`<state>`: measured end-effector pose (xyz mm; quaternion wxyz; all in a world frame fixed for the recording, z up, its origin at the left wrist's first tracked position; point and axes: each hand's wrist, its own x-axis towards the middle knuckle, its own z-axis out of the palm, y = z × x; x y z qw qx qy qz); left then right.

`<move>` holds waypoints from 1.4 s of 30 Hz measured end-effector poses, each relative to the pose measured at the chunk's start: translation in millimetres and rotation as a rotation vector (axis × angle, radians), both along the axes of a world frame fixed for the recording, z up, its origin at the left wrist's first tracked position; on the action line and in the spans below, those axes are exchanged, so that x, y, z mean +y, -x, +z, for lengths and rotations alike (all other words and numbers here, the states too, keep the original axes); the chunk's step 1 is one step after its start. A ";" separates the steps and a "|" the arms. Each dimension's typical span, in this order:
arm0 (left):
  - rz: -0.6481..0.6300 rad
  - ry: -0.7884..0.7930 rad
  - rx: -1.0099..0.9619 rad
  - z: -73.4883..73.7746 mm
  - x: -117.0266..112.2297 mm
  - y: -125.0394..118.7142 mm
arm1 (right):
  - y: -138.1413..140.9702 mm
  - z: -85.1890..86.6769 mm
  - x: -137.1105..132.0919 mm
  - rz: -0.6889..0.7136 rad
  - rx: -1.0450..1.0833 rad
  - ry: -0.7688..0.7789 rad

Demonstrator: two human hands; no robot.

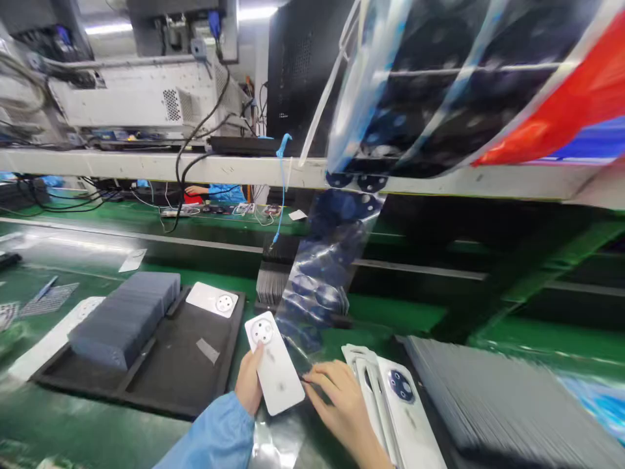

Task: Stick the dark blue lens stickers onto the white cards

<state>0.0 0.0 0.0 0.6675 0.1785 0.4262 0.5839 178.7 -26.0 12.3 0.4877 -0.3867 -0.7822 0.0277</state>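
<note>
My left hand (250,381) is closed around the lower left edge of a white phone back panel (279,381), which has a round white camera ring near its top. The panel is tilted, with its back facing up. Just right of it, my right hand (342,404) pinches thumb and fingers together by the panel's edge; a small dark bit shows at the fingertips, too small to name. Behind that hand hangs a clear film strip (317,280) with dark round stickers. Beside my right wrist lies another white phone back (413,417) with a dark camera disc, next to white frame-like pieces (367,374).
At left, a black tray (183,371) holds a block of grey sheets (127,319) and one white panel (212,299). More grey sheets (508,397) are stacked at right. The film comes off a large roll (439,85) above a white shelf edge (234,169). Across the bench, another person's blue sleeve (227,193) shows.
</note>
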 end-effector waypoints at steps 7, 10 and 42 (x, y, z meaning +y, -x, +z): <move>-0.006 -0.097 0.167 -10.7 -0.2 6.5 | -0.8 -1.1 1.3 -0.124 0.753 0.403; -0.050 -0.199 0.395 -6.9 -4.7 6.8 | 4.7 -2.1 3.9 -0.138 0.957 0.626; -0.461 -0.471 0.611 -6.6 -26.3 -3.7 | 28.5 -15.9 -2.9 -0.180 0.880 0.814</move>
